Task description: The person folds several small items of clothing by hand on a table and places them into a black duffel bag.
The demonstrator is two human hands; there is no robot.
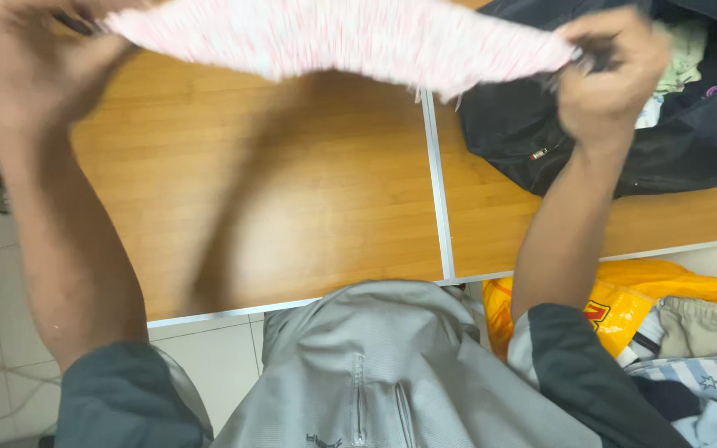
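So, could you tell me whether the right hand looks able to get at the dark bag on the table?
Probably yes: the right hand hangs just beside the dark bag with nothing between, though it grips the pink cloth.

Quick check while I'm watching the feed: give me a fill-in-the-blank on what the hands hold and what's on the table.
1. The left hand and right hand stretch a pink-and-white ____ between them.
2. The cloth is held above a wooden ____.
3. On the table, by the right hand, lies a dark ____.
4. Beside the table is a ____ plastic bag.

Missing words: cloth; table; bag; yellow
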